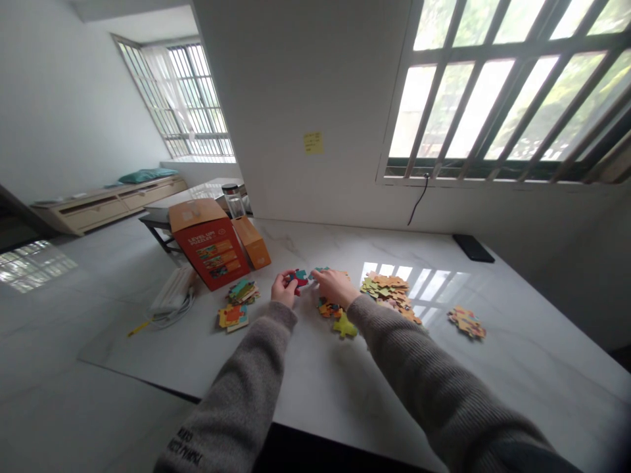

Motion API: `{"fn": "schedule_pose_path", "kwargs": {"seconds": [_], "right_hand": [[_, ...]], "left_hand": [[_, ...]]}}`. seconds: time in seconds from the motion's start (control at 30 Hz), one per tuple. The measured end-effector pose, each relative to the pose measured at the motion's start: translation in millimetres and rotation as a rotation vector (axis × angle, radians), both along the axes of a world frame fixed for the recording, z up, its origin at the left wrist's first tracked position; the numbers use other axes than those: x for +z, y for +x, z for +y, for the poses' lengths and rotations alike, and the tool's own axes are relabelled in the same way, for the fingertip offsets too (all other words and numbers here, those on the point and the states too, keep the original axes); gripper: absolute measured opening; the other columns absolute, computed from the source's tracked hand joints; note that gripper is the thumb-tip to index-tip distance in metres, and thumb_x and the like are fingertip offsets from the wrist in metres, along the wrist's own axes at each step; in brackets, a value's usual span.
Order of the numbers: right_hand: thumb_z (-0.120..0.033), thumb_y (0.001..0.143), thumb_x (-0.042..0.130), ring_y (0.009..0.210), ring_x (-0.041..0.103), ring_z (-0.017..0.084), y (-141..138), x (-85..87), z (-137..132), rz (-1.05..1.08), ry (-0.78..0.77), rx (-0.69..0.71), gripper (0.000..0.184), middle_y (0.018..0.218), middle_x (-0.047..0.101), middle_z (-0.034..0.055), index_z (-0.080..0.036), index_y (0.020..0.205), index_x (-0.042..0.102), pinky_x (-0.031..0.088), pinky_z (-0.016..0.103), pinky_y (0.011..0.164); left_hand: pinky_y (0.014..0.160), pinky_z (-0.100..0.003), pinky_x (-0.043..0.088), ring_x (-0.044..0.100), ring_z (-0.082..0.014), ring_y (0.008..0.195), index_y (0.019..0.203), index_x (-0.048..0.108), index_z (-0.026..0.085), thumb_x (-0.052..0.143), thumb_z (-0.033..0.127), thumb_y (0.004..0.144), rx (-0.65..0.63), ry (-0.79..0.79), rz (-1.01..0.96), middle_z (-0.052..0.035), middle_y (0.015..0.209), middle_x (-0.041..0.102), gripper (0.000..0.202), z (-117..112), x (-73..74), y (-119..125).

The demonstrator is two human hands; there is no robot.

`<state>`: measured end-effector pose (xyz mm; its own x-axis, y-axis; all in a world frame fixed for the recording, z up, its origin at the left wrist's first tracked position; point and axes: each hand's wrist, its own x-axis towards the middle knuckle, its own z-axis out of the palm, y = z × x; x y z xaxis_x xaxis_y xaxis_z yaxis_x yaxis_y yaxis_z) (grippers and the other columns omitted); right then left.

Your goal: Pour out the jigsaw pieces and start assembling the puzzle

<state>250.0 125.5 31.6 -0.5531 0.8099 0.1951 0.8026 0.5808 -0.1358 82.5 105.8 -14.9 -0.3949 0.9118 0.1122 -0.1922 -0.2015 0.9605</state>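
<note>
Barely visible — jigsaw pieces (298,279) under both hands (284,289) (335,287)

Matt cardboard is seen in the puzzle pieces (389,292) and the orange box (210,253). A smooth, glossy marble-like finish is shown by the tabletop (517,374), and a rough ribbed knit cloth by the sleeves (434,355).

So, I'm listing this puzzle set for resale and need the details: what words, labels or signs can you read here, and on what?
"LEVEL UP! PUZZLES" on the orange box, the end of the last word uncertain.
Small print on the same box: too small to read.
Dark print on the left sleeve: too blurred to read.
Marks on the yellow sticky note: too small to read.
</note>
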Motion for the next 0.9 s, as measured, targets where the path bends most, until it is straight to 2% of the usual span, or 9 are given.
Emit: {"fn": "schedule_pose_path", "kwargs": {"seconds": [0.07, 0.13, 0.23, 0.33, 0.4, 0.47, 0.63, 0.77, 0.9], "right_hand": [[-0.023, 0.096, 0.043, 0.081, 0.066, 0.018, 4, -0.6, 1, 0.125, -0.019, -0.017, 0.018, 0.090, 0.070, 0.0049, -0.024, 0.110, 0.054, 0.047, 0.028, 0.072], [-0.033, 0.097, 0.044, 0.074, 0.066, 0.015, 9, -0.9, 1, 0.480, -0.102, -0.034, 0.014, 0.082, 0.069, 0.0013, -0.023, 0.103, 0.052, 0.048, 0.026, 0.067], [-0.044, 0.084, 0.063, 0.059, 0.063, 0.013, 20, 2.4, -7, 1.151, -0.324, -0.023, 0.027, 0.070, 0.064, -0.0025, -0.021, 0.086, 0.049, 0.048, 0.023, 0.055], [-0.044, 0.074, 0.074, 0.051, 0.058, 0.010, 33, 10.5, -22, 1.444, -0.500, 0.013, 0.038, 0.071, 0.060, -0.0052, -0.021, 0.095, 0.052, 0.049, 0.023, 0.048], [-0.042, 0.073, 0.075, 0.054, 0.061, 0.011, 40, 15.0, -31, 1.503, -0.589, 0.034, 0.050, 0.078, 0.060, -0.0056, -0.024, 0.113, 0.051, 0.053, 0.027, 0.053], [-0.041, 0.073, 0.075, 0.061, 0.063, 0.012, 45, 16.2, -36, 1.477, -0.636, 0.042, 0.054, 0.081, 0.060, -0.0039, -0.025, 0.119, 0.053, 0.056, 0.029, 0.060], [-0.041, 0.076, 0.071, 0.064, 0.058, 0.010, 47, 7.5, -34, 1.339, -0.622, 0.034, 0.039, 0.078, 0.065, 0.0012, -0.017, 0.107, 0.065, 0.047, 0.021, 0.054], [-0.042, 0.076, 0.071, 0.057, 0.053, 0.008, 45, 2.0, -32, 1.283, -0.626, 0.006, 0.038, 0.077, 0.062, -0.0004, -0.017, 0.104, 0.066, 0.043, 0.019, 0.048], [-0.044, 0.077, 0.070, 0.054, 0.051, 0.008, 39, -3.4, -34, 1.185, -0.536, 0.054, 0.039, 0.069, 0.056, -0.0039, -0.019, 0.105, 0.063, 0.044, 0.020, 0.049]], "left_hand": [[0.040, -0.021, 0.044, 0.056, -0.0094, 0.045, 0.094, 0.057, 0.015, 0.071, 0.026, 0.064, 0.001, -0.009, 0.029, -0.0005, 0.074, 0.062, 0.034, -1, 1.3, 1], [0.039, -0.021, 0.044, 0.056, -0.0097, 0.045, 0.091, 0.056, 0.015, 0.071, 0.027, 0.064, 0.007, 0.006, 0.049, -0.0001, 0.074, 0.061, 0.034, -2, 2.2, 3], [0.039, -0.022, 0.046, 0.063, -0.0146, 0.054, 0.091, 0.054, 0.015, 0.073, 0.030, 0.063, -0.029, 0.040, 0.051, -0.0019, 0.076, 0.063, 0.036, -5, 3.8, 7], [0.043, -0.024, 0.050, 0.067, -0.0186, 0.061, 0.092, 0.054, 0.014, 0.076, 0.034, 0.063, -0.162, 0.045, 0.040, -0.0041, 0.077, 0.065, 0.041, -10, 7.3, 15], [0.047, -0.026, 0.052, 0.068, -0.0188, 0.061, 0.094, 0.056, 0.013, 0.078, 0.037, 0.063, -0.243, 0.061, 0.050, -0.0043, 0.074, 0.066, 0.044, -14, 10.4, 21], [0.049, -0.027, 0.053, 0.067, -0.0185, 0.060, 0.096, 0.058, 0.012, 0.079, 0.039, 0.064, -0.303, 0.072, 0.065, -0.0053, 0.074, 0.068, 0.046, -19, 13.3, 25], [0.055, -0.032, 0.057, 0.069, -0.0203, 0.063, 0.101, 0.062, 0.012, 0.079, 0.046, 0.066, -0.403, 0.076, 0.045, -0.0082, 0.077, 0.071, 0.052, -24, 15.6, 29], [0.059, -0.035, 0.060, 0.068, -0.0188, 0.061, 0.105, 0.064, 0.012, 0.077, 0.050, 0.069, -0.454, 0.099, 0.030, -0.0082, 0.079, 0.071, 0.054, -24, 15.4, 27], [0.064, -0.037, 0.061, 0.070, -0.0204, 0.065, 0.116, 0.060, 0.012, 0.078, 0.051, 0.069, -0.535, 0.091, 0.006, -0.0099, 0.083, 0.072, 0.064, -28, 18.5, 31]]}}
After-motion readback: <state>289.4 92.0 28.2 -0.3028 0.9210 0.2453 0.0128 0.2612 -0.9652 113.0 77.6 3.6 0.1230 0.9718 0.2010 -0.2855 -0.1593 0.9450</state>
